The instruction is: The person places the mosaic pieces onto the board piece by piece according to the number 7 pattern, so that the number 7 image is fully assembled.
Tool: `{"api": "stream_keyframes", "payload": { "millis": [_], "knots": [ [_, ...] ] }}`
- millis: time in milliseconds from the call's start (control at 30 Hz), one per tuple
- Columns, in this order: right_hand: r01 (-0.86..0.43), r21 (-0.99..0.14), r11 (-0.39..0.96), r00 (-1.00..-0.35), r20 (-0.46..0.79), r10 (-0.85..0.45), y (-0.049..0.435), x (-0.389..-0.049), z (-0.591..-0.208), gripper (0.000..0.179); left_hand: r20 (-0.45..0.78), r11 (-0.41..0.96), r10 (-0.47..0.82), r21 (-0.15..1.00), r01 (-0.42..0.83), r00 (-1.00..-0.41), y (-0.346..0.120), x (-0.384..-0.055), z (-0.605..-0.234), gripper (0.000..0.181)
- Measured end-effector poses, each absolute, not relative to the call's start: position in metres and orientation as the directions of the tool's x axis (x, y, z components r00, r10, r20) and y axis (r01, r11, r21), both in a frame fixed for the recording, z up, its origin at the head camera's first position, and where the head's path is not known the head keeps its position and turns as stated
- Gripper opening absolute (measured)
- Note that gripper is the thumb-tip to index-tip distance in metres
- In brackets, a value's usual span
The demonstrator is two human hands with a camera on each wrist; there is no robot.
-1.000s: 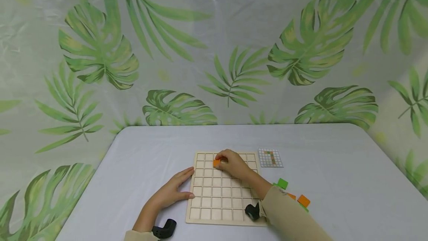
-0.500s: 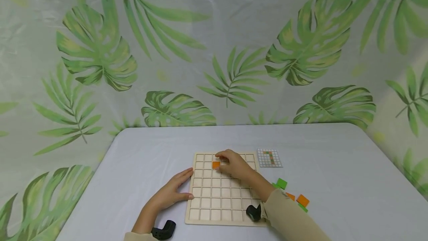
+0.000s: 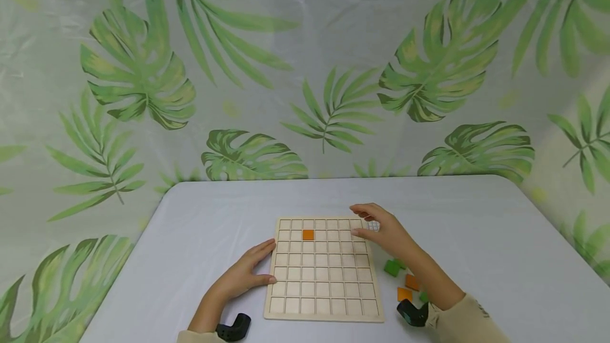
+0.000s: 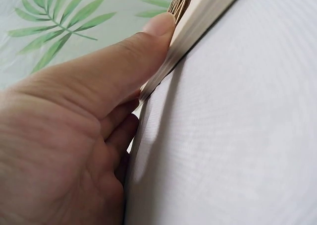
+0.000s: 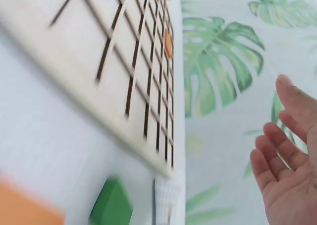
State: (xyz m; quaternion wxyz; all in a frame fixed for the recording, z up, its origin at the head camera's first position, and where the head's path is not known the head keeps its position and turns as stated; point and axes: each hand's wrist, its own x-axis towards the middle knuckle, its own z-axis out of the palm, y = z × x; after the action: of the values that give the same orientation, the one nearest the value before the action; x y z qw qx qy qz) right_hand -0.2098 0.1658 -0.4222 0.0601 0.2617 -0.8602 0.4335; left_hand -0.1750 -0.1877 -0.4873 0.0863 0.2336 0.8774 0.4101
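A wooden grid board (image 3: 321, 269) lies on the white table. One orange square tile (image 3: 308, 235) sits in a cell of its second row from the back, third from the left. My left hand (image 3: 243, 271) rests along the board's left edge; in the left wrist view its thumb (image 4: 161, 27) touches the rim. Over the back right corner of the board hovers my right hand (image 3: 383, 229), with nothing between its parted fingers. It partly hides a small printed grid card (image 3: 374, 225). In the right wrist view the right hand's fingers (image 5: 277, 150) are loosely spread.
Right of the board lie several loose tiles, among them a green tile (image 3: 392, 268) and an orange tile (image 3: 404, 294). My right forearm and its black wrist device (image 3: 412, 313) overlap that area. Another black wrist device (image 3: 234, 327) is on my left wrist. A leaf-patterned cloth (image 3: 329, 68) hangs behind the table.
My right hand has let go of the orange tile, which now lies flat in its cell. The hand has moved right toward the card. The left hand stays put.
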Motion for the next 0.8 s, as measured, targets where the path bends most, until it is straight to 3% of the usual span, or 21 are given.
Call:
{"api": "stream_keyframes", "payload": {
  "millis": [500, 800],
  "knots": [
    [-0.301, -0.702, 0.645, -0.945, 0.13, -0.3, 0.247, -0.168, -0.464, 0.052, 0.041, 0.555, 0.472, 0.762, 0.333, -0.881, -0.187, -0.174, -0.487, 0.082],
    [-0.254, -0.651, 0.715, -0.957, 0.061, -0.285, 0.253, -0.17, -0.472, 0.028, 0.041, 0.554, 0.474, 0.762, 0.335, -0.879, -0.186, -0.174, -0.486, 0.082]
  ]
}}
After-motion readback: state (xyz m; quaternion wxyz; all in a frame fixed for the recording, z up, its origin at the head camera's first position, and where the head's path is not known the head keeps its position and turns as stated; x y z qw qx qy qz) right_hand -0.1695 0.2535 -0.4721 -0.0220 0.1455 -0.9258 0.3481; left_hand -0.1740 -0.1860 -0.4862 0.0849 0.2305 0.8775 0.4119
